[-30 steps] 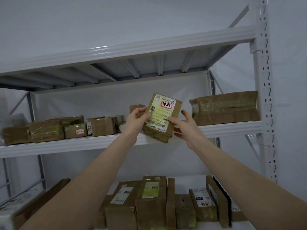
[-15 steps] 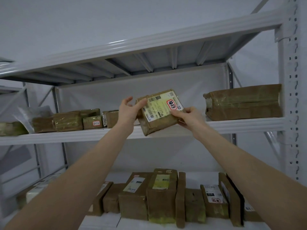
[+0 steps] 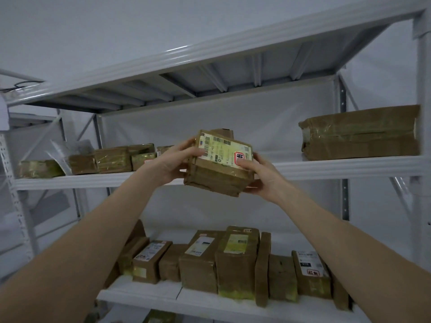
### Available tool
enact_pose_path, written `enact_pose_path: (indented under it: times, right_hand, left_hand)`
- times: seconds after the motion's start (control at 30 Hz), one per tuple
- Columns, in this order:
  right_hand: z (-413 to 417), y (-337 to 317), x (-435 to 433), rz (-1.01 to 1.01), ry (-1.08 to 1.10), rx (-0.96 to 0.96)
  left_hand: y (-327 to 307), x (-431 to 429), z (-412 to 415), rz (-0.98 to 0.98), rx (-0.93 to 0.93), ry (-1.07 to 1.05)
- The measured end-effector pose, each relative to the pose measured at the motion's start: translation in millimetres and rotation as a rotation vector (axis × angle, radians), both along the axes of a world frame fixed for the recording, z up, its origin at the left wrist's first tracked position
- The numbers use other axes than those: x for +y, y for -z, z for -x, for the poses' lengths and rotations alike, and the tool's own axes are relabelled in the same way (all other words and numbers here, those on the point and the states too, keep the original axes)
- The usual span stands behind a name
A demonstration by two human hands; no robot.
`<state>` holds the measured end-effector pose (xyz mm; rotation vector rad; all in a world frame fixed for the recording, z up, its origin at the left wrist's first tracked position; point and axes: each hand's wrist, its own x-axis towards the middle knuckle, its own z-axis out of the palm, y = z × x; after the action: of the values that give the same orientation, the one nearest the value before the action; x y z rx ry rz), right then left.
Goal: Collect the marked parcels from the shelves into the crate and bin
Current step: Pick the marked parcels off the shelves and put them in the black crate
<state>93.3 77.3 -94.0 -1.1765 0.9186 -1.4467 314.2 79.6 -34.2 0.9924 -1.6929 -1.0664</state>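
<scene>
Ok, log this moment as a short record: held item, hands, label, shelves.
held item: taped brown parcel, in front of the middle shelf
left hand: grips the parcel's left side
right hand: grips its right side
label: white label with red-bordered mark on the top face
lower shelf: row of brown parcels
crate and bin: not in view

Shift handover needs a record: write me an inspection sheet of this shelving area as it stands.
Surface: white metal middle shelf, parcels at both ends; lower shelf crowded.
Job's things: held parcel, brown, label with red-bordered mark facing up, lifted off the shelf. Crate and bin not in view.
Clutter: large flat parcel on the middle shelf's right; row of small taped parcels on its left; upright parcels below.
Grippers: left hand and right hand each have a grip on one side of the held parcel.
Cables: dark wire on the top shelf's left end.
Surroundings: plain white wall; a further rack at left.
</scene>
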Motion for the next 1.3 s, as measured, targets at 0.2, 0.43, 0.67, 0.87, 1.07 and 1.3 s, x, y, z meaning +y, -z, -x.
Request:
enact_pose_path:
  times: [0.2, 0.43, 0.67, 0.87, 1.07, 1.3]
  right_hand:
    - [-14, 18, 10, -0.099, -0.096, -0.139]
    - [-67, 57, 1, -0.16, -0.082, -0.265]
    - [-122, 97, -15, -0.012, 0.013, 0.347]
    - [-200, 130, -31, 0.001, -0.141, 0.486]
    - [-293, 164, -42, -0.033, -0.248, 0.5]
    - [-414, 221, -58, -0.054, -0.355, 0.559]
  left_hand:
    - [22, 0, 2, 0.1, 0.226, -0.262]
    - [103, 21, 8, 0.129, 0.392, -0.47]
    - [148, 20, -56, 0.001, 0.317, -0.512]
    - [185, 27, -131, -0.059, 0.086, -0.519]
    - [227, 31, -218, -0.126, 0.083, -0.594]
    - [288, 29, -330, -0.214, 0.103, -0.721]
